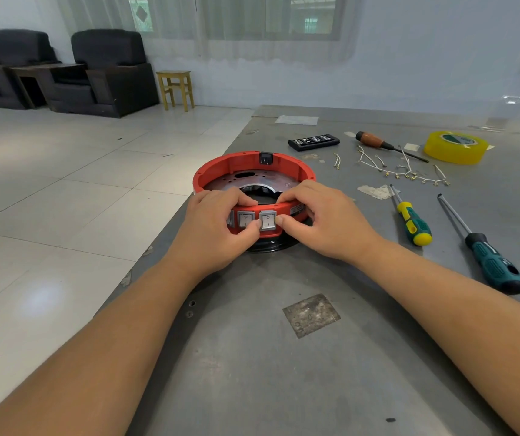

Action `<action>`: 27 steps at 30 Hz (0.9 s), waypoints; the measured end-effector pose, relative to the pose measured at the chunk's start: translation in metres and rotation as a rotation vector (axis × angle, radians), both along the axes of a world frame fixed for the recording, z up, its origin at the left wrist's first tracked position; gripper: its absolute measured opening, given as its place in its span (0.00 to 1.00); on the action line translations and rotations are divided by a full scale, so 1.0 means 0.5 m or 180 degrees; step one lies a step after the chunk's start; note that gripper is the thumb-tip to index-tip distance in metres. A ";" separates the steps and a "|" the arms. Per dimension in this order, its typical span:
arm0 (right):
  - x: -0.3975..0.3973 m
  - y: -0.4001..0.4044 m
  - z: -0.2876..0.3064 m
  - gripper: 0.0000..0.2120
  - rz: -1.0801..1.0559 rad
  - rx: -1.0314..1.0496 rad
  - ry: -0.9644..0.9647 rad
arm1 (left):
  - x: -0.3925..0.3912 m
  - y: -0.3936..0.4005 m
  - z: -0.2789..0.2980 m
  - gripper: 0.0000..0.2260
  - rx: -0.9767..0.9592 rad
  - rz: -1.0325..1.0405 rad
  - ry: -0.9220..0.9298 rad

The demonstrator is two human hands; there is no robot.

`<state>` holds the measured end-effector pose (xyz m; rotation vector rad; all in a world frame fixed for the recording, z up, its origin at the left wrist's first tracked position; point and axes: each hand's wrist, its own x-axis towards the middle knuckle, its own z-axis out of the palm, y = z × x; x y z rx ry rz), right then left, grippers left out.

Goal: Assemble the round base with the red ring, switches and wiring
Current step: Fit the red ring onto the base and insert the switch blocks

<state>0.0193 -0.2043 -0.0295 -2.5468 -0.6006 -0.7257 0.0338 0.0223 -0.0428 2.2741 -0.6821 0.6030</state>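
A red ring (221,165) sits on a black round base (268,247) on the grey table, with a metal plate (246,180) inside and a black socket (265,158) at its far wall. Grey rocker switches (267,220) sit in its near wall. My left hand (217,228) grips the ring's near rim, thumb at the left edge of the rightmost switch. My right hand (321,221) grips the rim too, thumb at that switch's right edge. Loose white wires (406,171) lie to the right.
A yellow-green screwdriver (413,223) and a teal one (488,259) lie to the right. Farther back are a wooden-handled screwdriver (378,143), a yellow tape roll (455,147) and a black bit case (313,142). The table's left edge (170,234) runs close to the base.
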 end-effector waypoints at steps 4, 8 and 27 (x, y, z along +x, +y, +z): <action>0.000 0.004 -0.002 0.12 -0.0080 0.0005 -0.0028 | 0.001 -0.004 0.002 0.15 -0.0057 0.0014 -0.0058; 0.000 0.004 -0.005 0.12 -0.0070 0.0056 -0.0069 | 0.005 -0.003 -0.002 0.14 -0.0024 0.0016 -0.0098; -0.001 0.020 -0.010 0.13 -0.0200 0.0279 0.0163 | 0.023 0.071 0.027 0.19 0.0066 -0.0364 0.0576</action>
